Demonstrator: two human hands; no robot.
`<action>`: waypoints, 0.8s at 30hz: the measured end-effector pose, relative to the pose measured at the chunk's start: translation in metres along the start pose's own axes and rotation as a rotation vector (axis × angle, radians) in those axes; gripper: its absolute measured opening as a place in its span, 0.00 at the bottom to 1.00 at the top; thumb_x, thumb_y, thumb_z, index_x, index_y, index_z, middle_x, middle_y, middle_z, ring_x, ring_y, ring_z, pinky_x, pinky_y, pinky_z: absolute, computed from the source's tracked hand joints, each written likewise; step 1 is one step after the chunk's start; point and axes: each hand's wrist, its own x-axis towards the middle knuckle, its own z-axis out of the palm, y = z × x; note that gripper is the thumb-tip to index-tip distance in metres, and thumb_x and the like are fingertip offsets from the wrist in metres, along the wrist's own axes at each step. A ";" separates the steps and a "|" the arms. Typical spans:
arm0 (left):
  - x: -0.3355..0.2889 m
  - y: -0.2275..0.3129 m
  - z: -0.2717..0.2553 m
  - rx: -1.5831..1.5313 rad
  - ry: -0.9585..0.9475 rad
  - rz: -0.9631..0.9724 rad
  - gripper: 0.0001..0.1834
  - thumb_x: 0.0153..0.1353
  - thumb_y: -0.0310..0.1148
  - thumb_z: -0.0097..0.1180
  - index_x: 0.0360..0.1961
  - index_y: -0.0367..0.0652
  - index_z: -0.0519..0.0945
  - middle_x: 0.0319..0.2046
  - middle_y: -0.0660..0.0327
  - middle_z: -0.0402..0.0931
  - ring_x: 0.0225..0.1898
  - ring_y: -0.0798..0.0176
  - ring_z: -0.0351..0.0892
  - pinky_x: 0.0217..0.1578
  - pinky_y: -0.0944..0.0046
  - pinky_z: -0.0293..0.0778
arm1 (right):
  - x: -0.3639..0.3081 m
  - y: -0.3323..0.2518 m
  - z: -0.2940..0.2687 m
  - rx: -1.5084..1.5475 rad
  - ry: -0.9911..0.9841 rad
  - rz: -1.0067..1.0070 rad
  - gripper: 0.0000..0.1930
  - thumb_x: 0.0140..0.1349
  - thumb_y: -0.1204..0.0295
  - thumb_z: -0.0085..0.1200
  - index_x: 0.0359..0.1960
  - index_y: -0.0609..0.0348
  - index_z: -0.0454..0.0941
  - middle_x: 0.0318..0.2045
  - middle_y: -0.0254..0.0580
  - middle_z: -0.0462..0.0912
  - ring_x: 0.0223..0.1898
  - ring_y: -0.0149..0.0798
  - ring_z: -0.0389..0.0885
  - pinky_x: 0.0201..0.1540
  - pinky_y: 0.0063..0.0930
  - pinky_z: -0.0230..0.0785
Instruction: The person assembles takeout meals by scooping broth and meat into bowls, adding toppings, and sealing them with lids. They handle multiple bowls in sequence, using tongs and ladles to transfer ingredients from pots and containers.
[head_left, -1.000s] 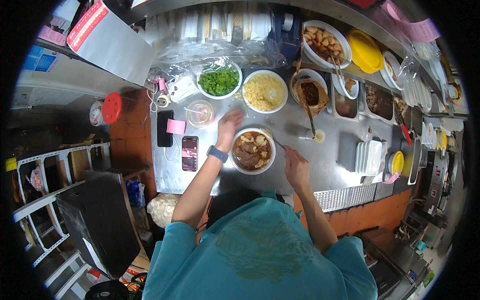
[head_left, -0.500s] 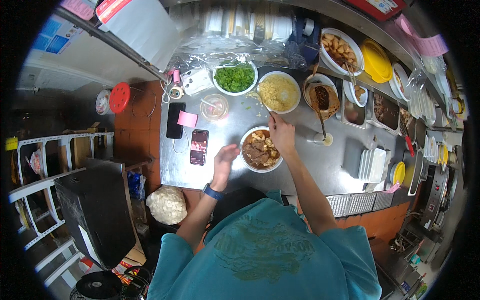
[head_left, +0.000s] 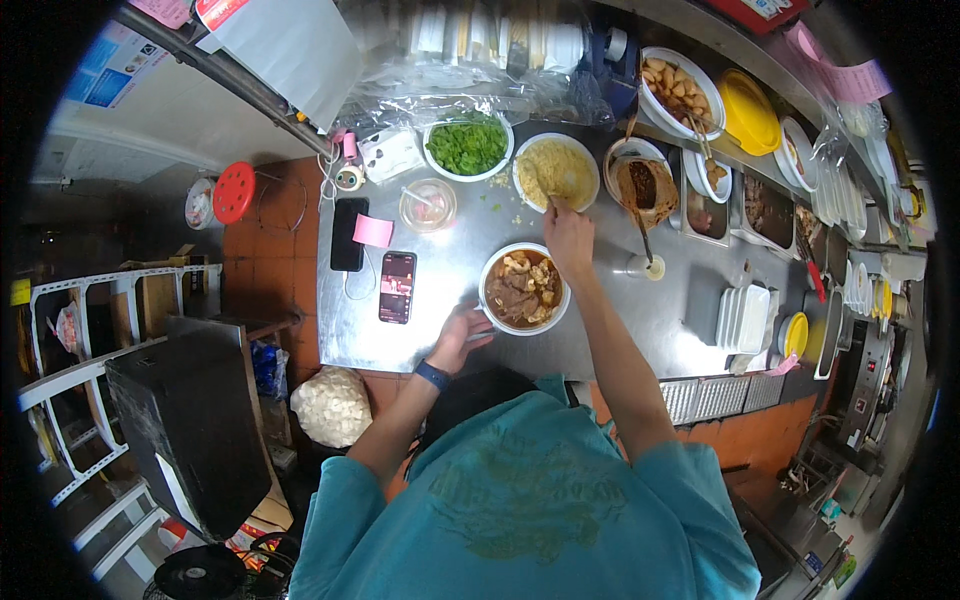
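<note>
A white bowl (head_left: pixel 524 331) of brown broth with sliced meat and pale chunks stands on the steel counter before me. My left hand (head_left: pixel 463 334) is beside its lower left side, fingers stretched out and open, seemingly touching the wall. My right hand (head_left: pixel 570 243) is closed on the handle of a spoon at the near edge of a white bowl (head_left: pixel 597 186) of yellow, finely chopped garlic-like food. The spoon's head is down in that food, mostly hidden. To the left is a white bowl (head_left: pixel 427 160) of chopped green herbs.
A lit phone (head_left: pixel 398 288), a dark phone (head_left: pixel 348 235) and a clear cup (head_left: pixel 428 206) lie to the left. On the right are a bowl of dark chili sauce (head_left: pixel 641 185) with a ladle, a small cup (head_left: pixel 652 268) and stacked white trays (head_left: pixel 743 320). A shelf with food bowls overhangs the back right.
My left hand has moved down and right, against the soup bowl's side. My right hand has shifted slightly up and right, with the spoon going deeper into the yellow food.
</note>
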 end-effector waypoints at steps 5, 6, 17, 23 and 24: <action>0.006 0.000 0.006 -0.092 -0.124 -0.044 0.25 0.66 0.33 0.42 0.63 0.37 0.64 0.52 0.50 0.75 0.57 0.51 0.74 0.60 0.47 0.71 | 0.002 0.020 -0.018 0.004 0.074 0.137 0.10 0.63 0.68 0.54 0.42 0.57 0.83 0.26 0.56 0.83 0.29 0.59 0.83 0.34 0.52 0.75; 0.007 0.000 0.007 -0.112 -0.143 -0.033 0.24 0.66 0.33 0.42 0.62 0.36 0.64 0.52 0.50 0.75 0.57 0.51 0.74 0.61 0.48 0.70 | 0.002 0.022 -0.023 -0.017 0.082 0.163 0.10 0.62 0.68 0.55 0.40 0.58 0.84 0.25 0.54 0.84 0.28 0.59 0.83 0.34 0.52 0.75; 0.011 0.000 0.009 -0.248 -0.070 -0.017 0.18 0.64 0.32 0.47 0.52 0.32 0.72 0.50 0.48 0.73 0.56 0.50 0.73 0.61 0.48 0.71 | 0.126 -0.081 0.062 0.057 -0.149 -0.405 0.24 0.60 0.79 0.48 0.59 0.49 0.76 0.55 0.55 0.78 0.56 0.53 0.78 0.56 0.46 0.73; 0.015 0.000 0.005 -0.280 -0.094 -0.010 0.18 0.65 0.34 0.46 0.52 0.32 0.72 0.51 0.47 0.74 0.56 0.50 0.74 0.61 0.49 0.71 | 0.166 -0.071 0.123 -0.202 -0.332 -0.370 0.24 0.55 0.75 0.54 0.57 0.49 0.76 0.46 0.55 0.82 0.51 0.56 0.80 0.55 0.45 0.73; 0.016 0.000 0.004 -0.286 -0.091 -0.012 0.18 0.66 0.34 0.45 0.51 0.33 0.72 0.52 0.47 0.74 0.56 0.50 0.74 0.61 0.49 0.70 | 0.169 -0.066 0.124 -0.183 -0.369 -0.370 0.24 0.56 0.75 0.53 0.57 0.48 0.77 0.44 0.55 0.83 0.48 0.56 0.81 0.54 0.45 0.74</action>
